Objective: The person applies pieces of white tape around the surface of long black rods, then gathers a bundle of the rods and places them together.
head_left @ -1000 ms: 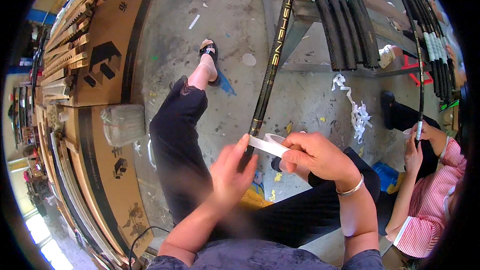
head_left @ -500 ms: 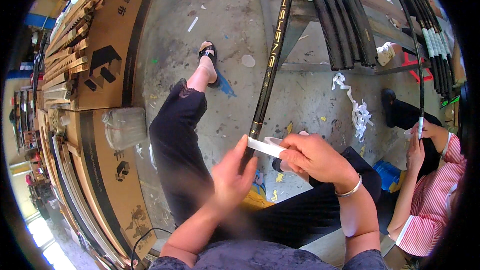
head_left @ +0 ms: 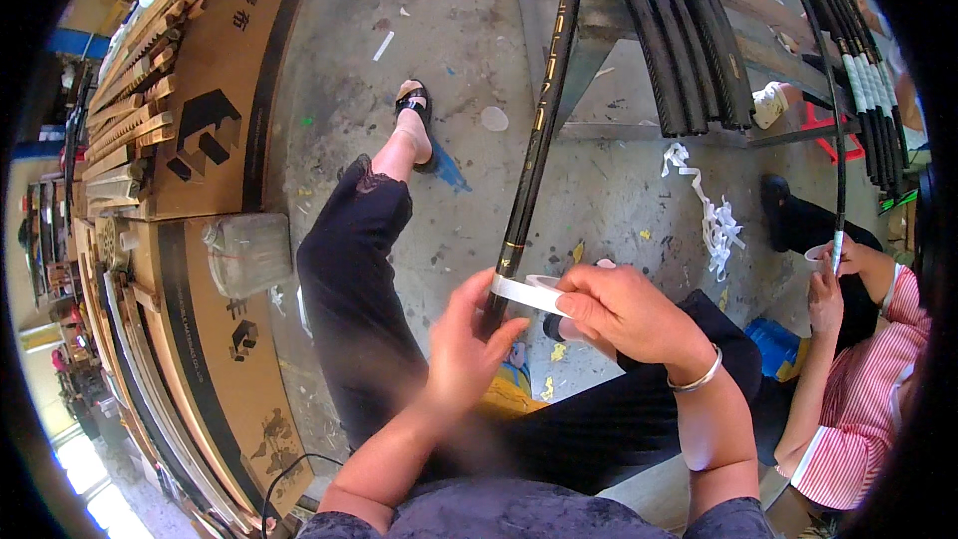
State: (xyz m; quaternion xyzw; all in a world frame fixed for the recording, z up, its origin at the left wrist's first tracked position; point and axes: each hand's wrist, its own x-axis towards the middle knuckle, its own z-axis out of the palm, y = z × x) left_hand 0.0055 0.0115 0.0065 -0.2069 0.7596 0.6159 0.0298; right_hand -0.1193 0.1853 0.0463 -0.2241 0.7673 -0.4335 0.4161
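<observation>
A long black rod [head_left: 537,150] with gold markings slants up from my hands to the beam beyond. My left hand [head_left: 467,337] is closed about its near end, with thumb and fingertips on either side of it. My right hand [head_left: 629,314] pinches a roll of white tape [head_left: 547,281] just right of the rod. From the roll, a short strip of tape runs taut to the rod and lies across it above my left fingertips. The rod's lowest end is partly hidden by my left hand.
Several black tubes with pale wrapped ends [head_left: 689,50] rest on a stand ahead. Crumpled white tape scraps [head_left: 720,230] litter the floor. Cardboard boxes [head_left: 220,339] and wooden strips stand at left. A co-worker in a striped sleeve [head_left: 848,439] handles another rod [head_left: 840,160] at right.
The rod has turned about its long axis, so its gold markings face another way. My hands have barely shifted, and the tape still stretches from the roll to the rod.
</observation>
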